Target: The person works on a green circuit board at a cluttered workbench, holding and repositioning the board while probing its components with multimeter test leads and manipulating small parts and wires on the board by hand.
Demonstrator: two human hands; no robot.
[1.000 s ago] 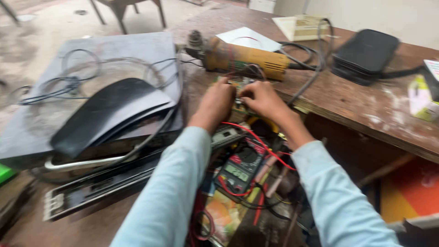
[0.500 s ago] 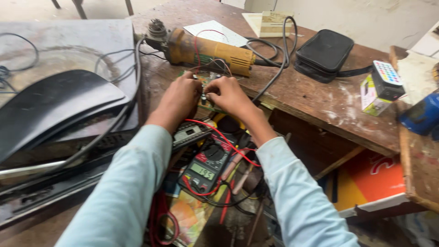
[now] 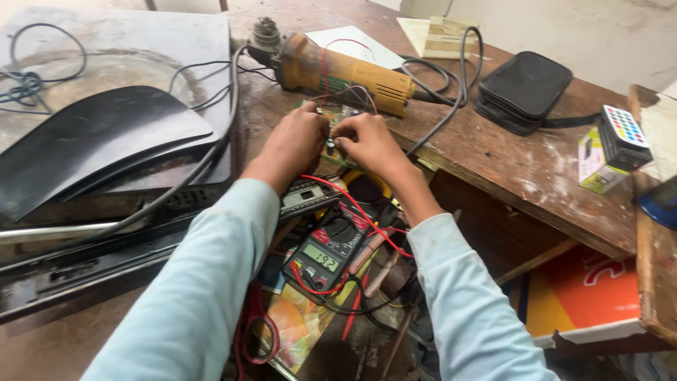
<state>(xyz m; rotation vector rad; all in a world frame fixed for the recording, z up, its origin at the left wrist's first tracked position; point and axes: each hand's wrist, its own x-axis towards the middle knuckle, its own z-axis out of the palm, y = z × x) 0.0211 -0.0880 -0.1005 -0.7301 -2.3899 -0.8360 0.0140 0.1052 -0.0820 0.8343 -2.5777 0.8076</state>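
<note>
Both of my hands meet over a small green circuit board (image 3: 337, 113) lying on the wooden workbench (image 3: 508, 162). My left hand (image 3: 295, 141) is closed with its fingers pressed to the board's near edge. My right hand (image 3: 370, 143) pinches something small at the same spot; the part itself is hidden by my fingers. Thin wires run off the board's far side. A digital multimeter (image 3: 331, 250) with a lit display lies below my wrists, its red lead (image 3: 360, 212) curving up towards my hands.
A yellow angle grinder (image 3: 338, 67) lies just behind the board, its grey cable (image 3: 451, 85) looping right. A black pouch (image 3: 525, 92), a small remote (image 3: 624, 130) on a box, a black curved panel (image 3: 99, 141) and metal rails (image 3: 84, 261) surround the spot.
The view has shifted so the bench sits further left and lower in frame. Both hands stay together on the circuit board with barely any movement.
</note>
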